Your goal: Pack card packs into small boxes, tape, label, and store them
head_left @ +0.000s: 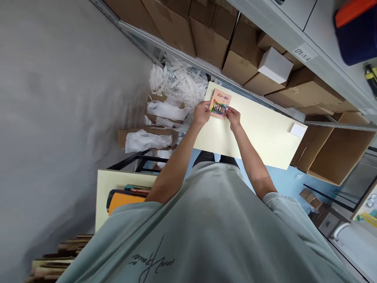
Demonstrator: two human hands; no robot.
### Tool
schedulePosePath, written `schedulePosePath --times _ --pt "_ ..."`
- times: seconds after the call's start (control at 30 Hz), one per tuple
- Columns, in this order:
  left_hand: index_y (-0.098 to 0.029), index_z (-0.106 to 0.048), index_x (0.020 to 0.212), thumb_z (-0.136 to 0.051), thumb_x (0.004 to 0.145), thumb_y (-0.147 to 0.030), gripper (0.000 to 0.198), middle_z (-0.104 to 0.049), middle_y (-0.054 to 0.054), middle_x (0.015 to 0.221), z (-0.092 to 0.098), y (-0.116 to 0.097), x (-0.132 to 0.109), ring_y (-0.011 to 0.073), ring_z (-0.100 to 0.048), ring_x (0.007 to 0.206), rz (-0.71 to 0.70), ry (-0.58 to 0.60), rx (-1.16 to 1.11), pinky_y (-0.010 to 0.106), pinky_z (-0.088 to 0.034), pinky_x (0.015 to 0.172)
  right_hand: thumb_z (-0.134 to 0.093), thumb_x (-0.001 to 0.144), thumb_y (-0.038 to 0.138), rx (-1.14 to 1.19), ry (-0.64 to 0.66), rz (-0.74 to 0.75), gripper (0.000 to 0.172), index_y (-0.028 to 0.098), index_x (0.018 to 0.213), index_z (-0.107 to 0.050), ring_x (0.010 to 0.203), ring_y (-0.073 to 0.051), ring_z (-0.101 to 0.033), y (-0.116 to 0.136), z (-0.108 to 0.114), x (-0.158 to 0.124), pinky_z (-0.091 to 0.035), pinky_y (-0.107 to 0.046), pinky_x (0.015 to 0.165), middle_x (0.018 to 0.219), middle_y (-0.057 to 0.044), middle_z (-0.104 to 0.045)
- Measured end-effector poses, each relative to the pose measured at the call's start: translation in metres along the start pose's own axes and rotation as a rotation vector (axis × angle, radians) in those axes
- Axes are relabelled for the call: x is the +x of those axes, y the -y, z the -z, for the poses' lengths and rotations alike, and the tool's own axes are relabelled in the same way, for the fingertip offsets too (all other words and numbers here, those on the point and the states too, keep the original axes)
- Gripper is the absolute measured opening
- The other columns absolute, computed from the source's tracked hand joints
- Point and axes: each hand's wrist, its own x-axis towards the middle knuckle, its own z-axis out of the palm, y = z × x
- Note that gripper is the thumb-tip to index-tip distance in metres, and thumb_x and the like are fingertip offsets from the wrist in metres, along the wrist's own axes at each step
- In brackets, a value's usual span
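Observation:
A small pink book [220, 103] with a colourful picture and dark lettering on its cover is at the left part of a pale yellow table [256, 129]. My left hand [202, 113] grips its left edge, fingers closed. At its lower right corner my right hand [233, 117] pinches the book between thumb and fingers. Whether the book rests on the tabletop or is held just above it, I cannot tell. A small white box [297, 130] lies near the table's right end.
Cardboard boxes [209, 39] line a shelf beyond the table, with a white box [275, 65] among them. White paper scraps [179, 80] pile up at the left. A large open carton [338, 153] stands right. Books [125, 201] lie on another pale surface at lower left.

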Motion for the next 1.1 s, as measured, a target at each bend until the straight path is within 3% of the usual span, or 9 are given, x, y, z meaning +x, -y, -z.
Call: schedulePosePath --times 0.1,0.2,0.37,0.5,0.67,0.83,0.97,1.1 --pt "-0.018 -0.087 0.128 -0.063 0.086 -0.005 0.050 -0.087 0.013 0.134 -0.009 0.005 0.007 0.0272 -0.084 0.108 0.048 -0.016 -0.049 0.040 -0.067 0.107 -0.072 0.098 0.010 -0.050 -0.051 -0.032 0.016 0.018 0.110 -0.080 0.087 -0.015 -0.078 0.005 0.005 -0.001 -0.069 -0.034 0.095 0.092 0.000 -0.081" --pt "-0.021 -0.085 0.128 -0.063 0.091 -0.008 0.045 -0.086 0.011 0.140 -0.008 0.012 -0.004 0.0252 -0.083 0.117 0.051 -0.053 -0.123 0.037 -0.066 0.111 -0.073 0.103 0.018 -0.115 -0.037 -0.005 0.014 0.020 0.116 -0.079 0.092 -0.014 -0.081 0.009 0.020 -0.016 -0.067 -0.031 0.096 0.108 -0.002 -0.084" --pt "-0.021 -0.085 0.120 -0.064 0.092 -0.009 0.036 -0.088 0.011 0.132 0.011 0.038 -0.055 0.0255 -0.084 0.120 0.044 -0.194 -0.228 0.042 -0.065 0.116 -0.078 0.101 0.038 -0.221 0.171 0.138 0.023 0.024 0.119 -0.080 0.103 -0.016 -0.084 0.004 0.041 -0.047 -0.064 -0.031 0.098 0.127 -0.005 -0.086" --pt "-0.024 -0.085 0.110 -0.074 0.094 -0.014 0.022 -0.089 0.010 0.124 0.028 0.076 -0.110 0.0281 -0.085 0.114 0.137 -0.374 -0.307 0.048 -0.067 0.115 -0.081 0.097 0.049 -0.281 0.380 0.185 0.031 0.026 0.117 -0.081 0.102 -0.017 -0.084 -0.019 0.032 -0.066 -0.063 -0.032 0.095 0.129 -0.007 -0.087" --pt "-0.024 -0.083 0.106 -0.076 0.096 -0.017 0.014 -0.089 0.010 0.116 0.047 0.132 -0.180 0.0259 -0.084 0.103 0.318 -0.577 -0.356 0.046 -0.068 0.109 -0.086 0.094 0.059 -0.416 0.656 0.145 0.039 0.026 0.114 -0.082 0.101 -0.020 -0.083 -0.057 -0.005 -0.093 -0.064 -0.035 0.096 0.123 -0.007 -0.089" --pt "-0.022 -0.081 0.111 -0.076 0.097 -0.019 0.015 -0.088 0.014 0.124 0.061 0.177 -0.224 0.0275 -0.082 0.115 0.436 -0.711 -0.432 0.044 -0.066 0.111 -0.090 0.092 0.063 -0.544 0.846 0.082 0.044 0.025 0.113 -0.083 0.099 -0.021 -0.083 -0.091 -0.054 -0.118 -0.065 -0.038 0.097 0.119 -0.008 -0.089" --pt "-0.023 -0.079 0.116 -0.080 0.099 -0.025 0.017 -0.085 0.015 0.133 0.078 0.216 -0.226 0.0283 -0.081 0.127 0.491 -0.831 -0.481 0.045 -0.064 0.117 -0.091 0.091 0.060 -0.631 0.934 0.048 0.043 0.025 0.113 -0.085 0.097 -0.022 -0.083 -0.120 -0.102 -0.127 -0.067 -0.039 0.095 0.116 -0.008 -0.090" --pt "-0.022 -0.077 0.123 -0.078 0.101 -0.022 0.023 -0.085 0.014 0.135 0.102 0.268 -0.203 0.0281 -0.081 0.129 0.556 -0.948 -0.529 0.046 -0.063 0.121 -0.093 0.089 0.058 -0.719 0.979 0.034 0.039 0.027 0.112 -0.087 0.108 -0.026 -0.084 -0.157 -0.160 -0.124 -0.069 -0.044 0.104 0.115 -0.006 -0.092"
